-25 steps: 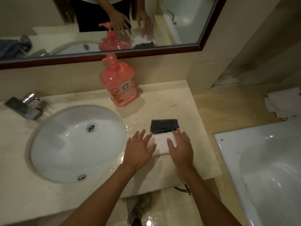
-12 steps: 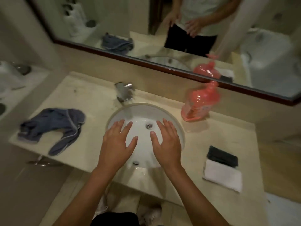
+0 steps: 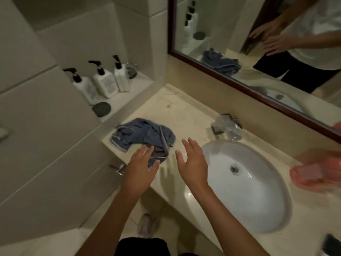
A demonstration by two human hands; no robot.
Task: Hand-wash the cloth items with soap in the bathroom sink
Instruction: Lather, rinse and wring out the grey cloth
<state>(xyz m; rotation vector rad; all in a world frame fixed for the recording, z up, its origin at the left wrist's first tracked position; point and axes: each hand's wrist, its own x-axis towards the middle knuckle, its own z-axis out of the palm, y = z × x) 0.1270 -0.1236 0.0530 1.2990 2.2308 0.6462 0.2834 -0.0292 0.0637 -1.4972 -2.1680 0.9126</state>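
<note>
A crumpled blue cloth (image 3: 142, 134) lies on the beige counter (image 3: 186, 115), left of the white oval sink (image 3: 258, 196). My left hand (image 3: 141, 168) hovers over the cloth's near edge, fingers spread, holding nothing. My right hand (image 3: 192, 161) is open too, just right of the cloth, at the sink's left rim. A pink soap pump bottle (image 3: 317, 171) stands blurred right of the sink. A corner of the dark folded cloth (image 3: 331, 244) shows at the bottom right edge.
A chrome faucet (image 3: 227, 125) sits behind the sink. Three white pump bottles (image 3: 103, 82) and a dark round dish (image 3: 101, 108) stand on a ledge at left. A framed mirror (image 3: 258, 58) hangs above the counter. My shoe (image 3: 146, 225) is on the floor below.
The view has swung left. Both hands left the folded cloths, passed over the sink and now reach toward the blue cloth at the counter's left end.
</note>
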